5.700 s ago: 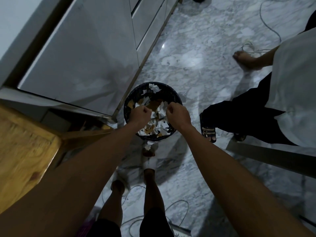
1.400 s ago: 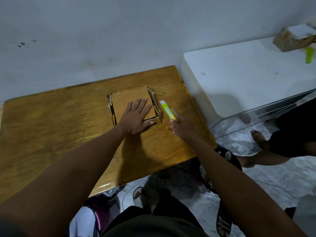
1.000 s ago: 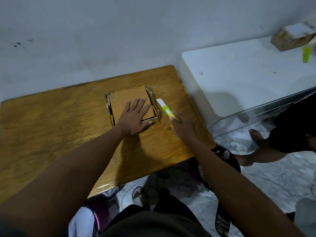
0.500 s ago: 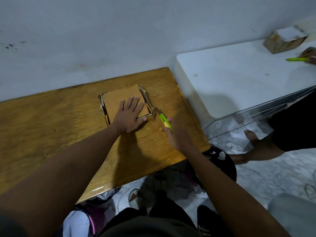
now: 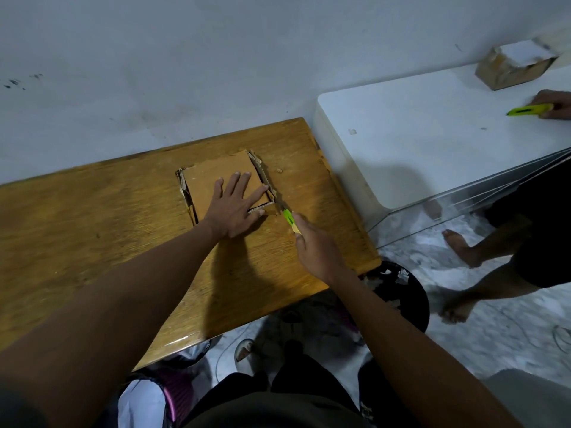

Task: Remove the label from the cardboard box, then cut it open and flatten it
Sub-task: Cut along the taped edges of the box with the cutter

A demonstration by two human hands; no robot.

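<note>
Cardboard box [image 5: 221, 177] lies squashed flat on wooden table [image 5: 92, 217], near far edge, just ahead of us. Our left hand [image 5: 234, 208] spread open, palm pressing box top. Our right hand [image 5: 315, 248] closed around green utility knife [image 5: 289, 219], just beside box's near right corner. Knife's long axis points up and left, tip at corner, in line with box's right edge. Right hand nearer that edge; we judge cut runs along it, away from us. Left fingertips [image 5: 262, 189] close to blade path: risk.
</note>
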